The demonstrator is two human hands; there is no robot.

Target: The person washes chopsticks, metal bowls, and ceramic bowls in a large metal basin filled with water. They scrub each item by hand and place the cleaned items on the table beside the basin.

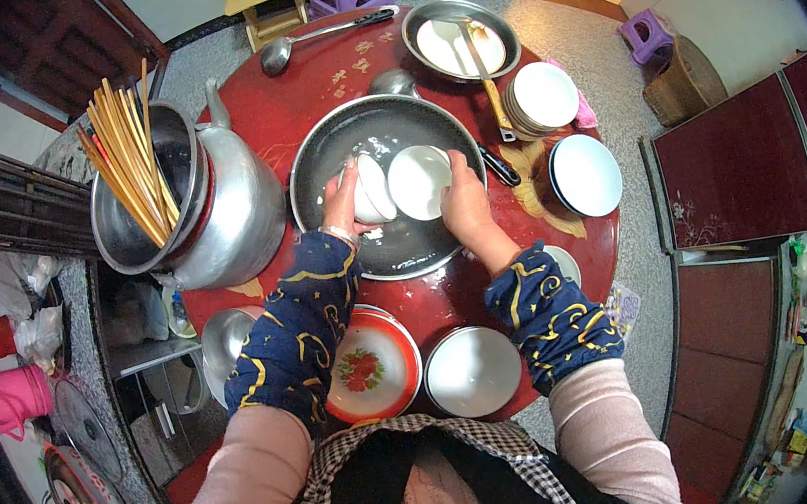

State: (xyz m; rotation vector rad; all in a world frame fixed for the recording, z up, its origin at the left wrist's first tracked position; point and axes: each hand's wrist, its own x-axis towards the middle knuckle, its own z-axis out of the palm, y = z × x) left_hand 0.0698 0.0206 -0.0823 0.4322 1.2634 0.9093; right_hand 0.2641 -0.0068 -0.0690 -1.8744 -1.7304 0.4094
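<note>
A wide dark pan (411, 251) with water in it stands on the red round table (248, 93). Over the pan, my left hand (342, 203) grips a small white bowl (372, 189), tilted with its side towards me. My right hand (464, 195) holds a second white bowl (419, 183) by its right rim, its round inside facing up. The two bowls are side by side, very close together; whether they touch I cannot tell. Patterned blue sleeve covers reach to both wrists.
Left stand an aluminium kettle (245, 196) and a metal pot (117, 242) holding chopsticks (127, 157). A ladle (277, 54), a steel basin (507, 20) with a spatula (483, 68), stacked bowls (545, 95) and plates (587, 175) ring the pan. Nearest me are an enamel basin (370, 377) and white bowl (473, 372).
</note>
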